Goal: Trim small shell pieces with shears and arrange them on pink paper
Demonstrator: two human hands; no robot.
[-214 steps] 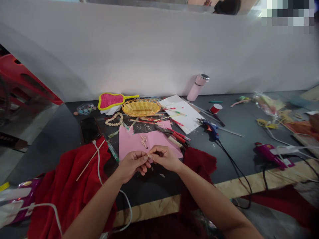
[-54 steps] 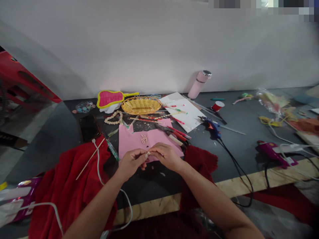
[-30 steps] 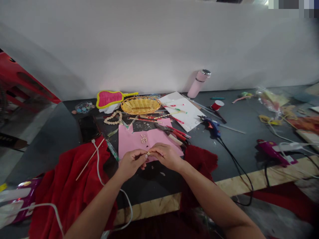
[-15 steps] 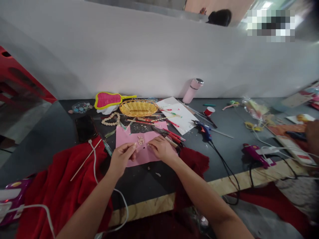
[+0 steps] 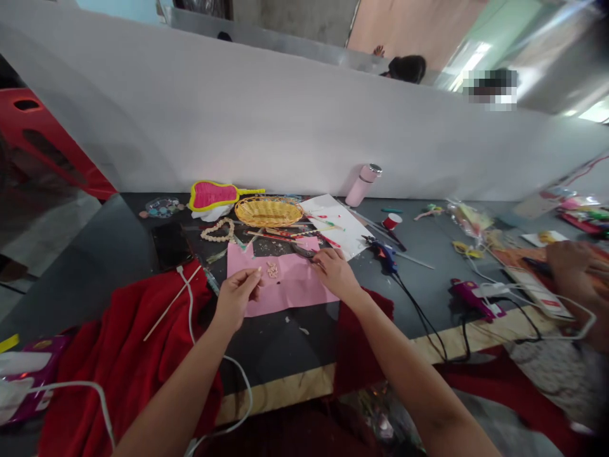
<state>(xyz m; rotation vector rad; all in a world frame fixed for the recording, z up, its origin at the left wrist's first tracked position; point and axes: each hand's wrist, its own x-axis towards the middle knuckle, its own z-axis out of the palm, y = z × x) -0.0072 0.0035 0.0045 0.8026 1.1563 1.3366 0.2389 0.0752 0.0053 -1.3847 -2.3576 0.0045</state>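
Observation:
My left hand [image 5: 240,295] is closed in a pinch on a small pale bead-like piece [image 5: 259,270] above the left part of a pink paper sheet [image 5: 285,298]. On that sheet lies a little heap of similar pale pieces [image 5: 272,270], with a tiny dark bit [image 5: 278,282] beside it. My right hand [image 5: 337,276] has its fingers curled over the handles of a pair of pliers [image 5: 301,251] at the sheet's right edge. The dark jaws show; the handles are mostly hidden under the hand.
Behind the paper stand a yellow woven basket [image 5: 269,212] and a pink bottle [image 5: 364,185]. A beaded heart [image 5: 217,231] and phone [image 5: 172,246] lie left, a blue glue gun [image 5: 383,254] right. Red cloth [image 5: 128,336] covers the front left. Another person's hand [image 5: 571,260] is far right.
My right hand has moved right and away from the heap, onto the pliers' handles. The left hand keeps its pinch in nearly the same spot. The view has tilted slightly upward.

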